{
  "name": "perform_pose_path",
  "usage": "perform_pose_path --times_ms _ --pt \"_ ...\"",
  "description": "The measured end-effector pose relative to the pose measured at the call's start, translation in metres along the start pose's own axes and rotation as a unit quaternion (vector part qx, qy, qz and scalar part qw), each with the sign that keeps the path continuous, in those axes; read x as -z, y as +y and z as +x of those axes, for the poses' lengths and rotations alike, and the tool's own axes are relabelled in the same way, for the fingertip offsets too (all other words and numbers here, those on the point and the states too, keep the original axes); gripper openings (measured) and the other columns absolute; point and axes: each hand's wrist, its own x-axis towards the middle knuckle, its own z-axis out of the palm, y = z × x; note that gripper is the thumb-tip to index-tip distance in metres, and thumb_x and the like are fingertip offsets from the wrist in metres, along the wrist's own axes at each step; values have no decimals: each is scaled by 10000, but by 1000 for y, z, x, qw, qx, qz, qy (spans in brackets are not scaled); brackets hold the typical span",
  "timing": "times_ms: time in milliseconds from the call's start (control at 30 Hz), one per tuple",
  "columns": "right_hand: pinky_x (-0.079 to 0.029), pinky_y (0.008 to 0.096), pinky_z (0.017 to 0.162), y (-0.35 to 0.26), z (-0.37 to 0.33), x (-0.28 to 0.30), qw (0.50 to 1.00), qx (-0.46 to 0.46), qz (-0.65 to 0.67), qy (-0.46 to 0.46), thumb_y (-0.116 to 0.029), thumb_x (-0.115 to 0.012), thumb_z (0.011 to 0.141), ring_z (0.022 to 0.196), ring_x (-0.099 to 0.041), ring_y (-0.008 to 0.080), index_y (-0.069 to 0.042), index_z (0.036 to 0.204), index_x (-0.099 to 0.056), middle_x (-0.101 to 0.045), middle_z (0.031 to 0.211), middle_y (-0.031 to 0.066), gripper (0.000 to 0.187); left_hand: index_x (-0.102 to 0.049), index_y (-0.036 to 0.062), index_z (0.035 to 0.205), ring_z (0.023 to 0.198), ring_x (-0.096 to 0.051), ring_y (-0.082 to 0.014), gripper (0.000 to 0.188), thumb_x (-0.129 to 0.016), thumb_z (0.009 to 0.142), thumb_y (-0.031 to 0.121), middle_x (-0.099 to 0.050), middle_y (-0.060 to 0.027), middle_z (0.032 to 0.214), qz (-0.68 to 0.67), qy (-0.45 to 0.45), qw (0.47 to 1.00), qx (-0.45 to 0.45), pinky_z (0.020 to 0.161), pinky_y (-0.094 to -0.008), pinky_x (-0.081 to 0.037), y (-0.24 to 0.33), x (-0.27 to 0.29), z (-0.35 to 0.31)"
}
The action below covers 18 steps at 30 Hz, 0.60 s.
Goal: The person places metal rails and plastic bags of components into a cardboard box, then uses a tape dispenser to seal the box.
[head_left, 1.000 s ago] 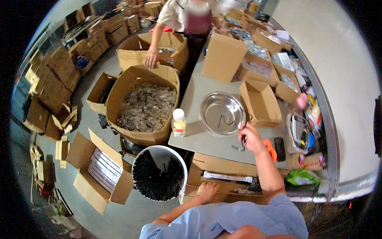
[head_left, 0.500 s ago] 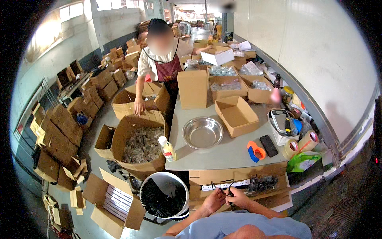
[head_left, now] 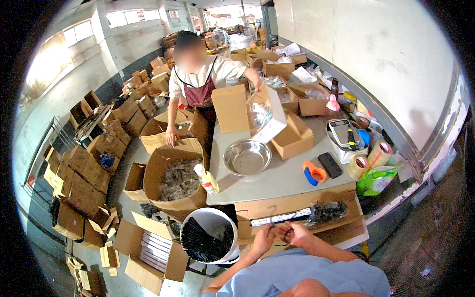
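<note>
Dark bent hooks [head_left: 287, 232], blurred, long axes apparently pointing away from the body, pinched in both hands [head_left: 263, 239] [head_left: 300, 234]

Bright daylight; windows [head_left: 78, 32] upper left blown out. Glints in steel bowl [head_left: 247, 157]. Soft shadow on right wall [head_left: 391, 64]. Fisheye bends edges, rim black, noisy.

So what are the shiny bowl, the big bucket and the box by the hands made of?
Bowl: metal, maybe stainless steel; it's silvery and polished, with bright reflections.
Bucket: probably plastic; its white wall looks smooth.
Box: cardboard; it's brown and dull, with flat flaps.
</note>
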Motion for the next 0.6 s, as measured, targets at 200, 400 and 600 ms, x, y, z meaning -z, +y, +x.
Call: perform_pose_path --times_ms 200,400,600 --pt "-468 360 731 22 0 -5 990 66 -109 -63 -241 -493 925 795 -587 206 -112 902 -600 -632 858 45 169 -435 32 969 794 -575 -455 221 -554 836 161 -599 -250 869 135 0 990 -36 658 -538 -460 -6 -38 -11" --pt "-476 424 862 18 34 34 999 -27 -18 -12 -262 -448 924 961 -599 256 -85 1025 -609 -624 1061 99 260 -589 45 976 967 -491 -372 212 -576 819 188 -551 -175 989 209 5 966 -152 822 -466 -404 21 -43 -2" --pt "-466 350 574 -25 -2 68 993 50 -50 -99 -271 -505 912 594 -536 144 -112 889 -576 -568 720 -9 175 -551 89 1104 1050 -449 -327 367 -637 778 233 -524 -120 1103 184 5 973 -140 891 -463 -343 -10 -35 2"
